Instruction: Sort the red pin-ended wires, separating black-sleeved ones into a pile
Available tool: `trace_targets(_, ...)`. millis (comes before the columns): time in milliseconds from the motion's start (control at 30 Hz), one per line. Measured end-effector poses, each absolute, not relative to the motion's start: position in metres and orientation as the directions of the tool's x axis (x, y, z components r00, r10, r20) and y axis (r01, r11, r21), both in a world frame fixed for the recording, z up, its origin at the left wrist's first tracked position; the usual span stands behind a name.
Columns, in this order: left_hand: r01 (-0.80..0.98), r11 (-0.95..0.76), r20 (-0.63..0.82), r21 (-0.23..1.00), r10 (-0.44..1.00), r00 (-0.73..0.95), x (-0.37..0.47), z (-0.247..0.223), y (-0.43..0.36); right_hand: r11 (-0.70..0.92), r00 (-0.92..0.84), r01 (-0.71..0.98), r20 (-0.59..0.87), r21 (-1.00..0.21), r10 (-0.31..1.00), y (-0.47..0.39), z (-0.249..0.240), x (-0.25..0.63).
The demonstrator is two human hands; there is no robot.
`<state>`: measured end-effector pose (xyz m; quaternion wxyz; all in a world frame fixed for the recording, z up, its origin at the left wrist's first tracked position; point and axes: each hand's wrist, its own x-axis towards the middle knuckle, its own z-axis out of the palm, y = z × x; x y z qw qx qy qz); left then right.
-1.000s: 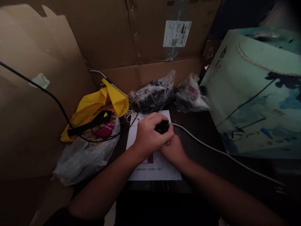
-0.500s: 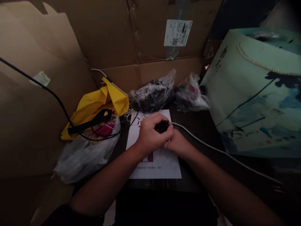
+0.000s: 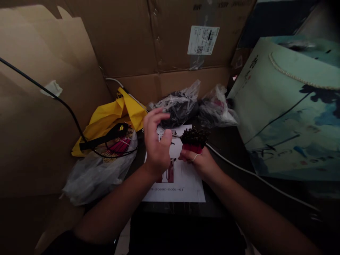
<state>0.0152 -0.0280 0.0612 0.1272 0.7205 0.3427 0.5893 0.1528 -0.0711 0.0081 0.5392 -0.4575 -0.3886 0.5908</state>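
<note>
Has let go of the bundle [image 3: 193, 140] with the left grip [image 3: 158, 147], cupped round it a moment ago together with the right grip [image 3: 203, 163]. Now holds the left grip wide open and empty, fingers raised and bent at the tips, thumb apart, to the left of the bundle and over the sheet of paper [image 3: 186, 186]. Keeps the right grip closed round the lower part of the bundle, just above the upper right part of the sheet as seen. Shows far more of the bundle than before: packed black tips on top, magenta lengths below, earlier mostly covered by fingers. Shows also a white string [image 3: 196, 158] curving across the right fingers. Uncovers more of the magenta printed picture [image 3: 168, 173] on the sheet, flat on the dark desk [image 3: 225, 141]. Leaves lying as before, to the left, the yellow cloth [image 3: 106, 113] and the clear plastic bag [image 3: 92, 182] beside similar magenta pieces [image 3: 119, 146]; behind, two plastic-wrapped items [image 3: 180, 108]; to the right, the white cable [image 3: 239, 167] and the pale green bag [image 3: 287, 113].
</note>
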Motion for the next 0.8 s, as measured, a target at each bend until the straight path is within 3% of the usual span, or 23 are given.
trace_targets(33, 0.389, -0.734, 0.786, 0.557, 0.617, 0.041, 0.013, 0.057, -0.037, -0.107, 0.016, -0.331, -0.119, -0.938, 0.993, -0.071, 0.009, 0.153)
trace_targets(133, 0.457, -0.751, 0.721, 0.477, 0.631, 0.285, 0.013, 0.042, -0.063, -0.065, 0.109, -0.424, -0.122, -0.903, 0.987, -0.072, 0.012, 0.151)
trace_targets(267, 0.537, -0.714, 0.696, 0.449, 0.657, 0.291, 0.019, 0.027, -0.077, -0.01, 0.208, -0.497, -0.13, -0.868, 0.969, -0.072, 0.013, 0.148)
trace_targets(400, 0.576, -0.719, 0.703, 0.389, 0.636, 0.319, 0.024, 0.021, -0.073, -0.003, 0.17, -0.514, -0.106, -0.858, 0.98, -0.072, 0.01, 0.145)
trace_targets(533, 0.375, -0.755, 0.645, 0.538, 0.655, 0.394, 0.022, 0.027, -0.065, 0.02, 0.189, -0.558, -0.104, -0.83, 0.976, -0.071, 0.01, 0.147)
trace_targets(667, 0.067, -0.691, 0.511, 0.719, 0.592, 0.624, 0.005, 0.044, -0.051, 0.0, 0.147, -0.498, -0.084, -0.867, 0.986, -0.07, 0.014, 0.155)
trace_targets(733, 0.014, -0.648, 0.467, 0.762, 0.564, 0.681, -0.006, 0.052, -0.044, -0.029, 0.075, -0.424, -0.067, -0.905, 0.995, -0.07, 0.015, 0.158)
trace_targets(800, 0.03, -0.693, 0.48, 0.721, 0.531, 0.698, -0.016, 0.057, -0.037, -0.054, 0.019, -0.333, -0.064, -0.941, 0.998, -0.07, 0.014, 0.159)
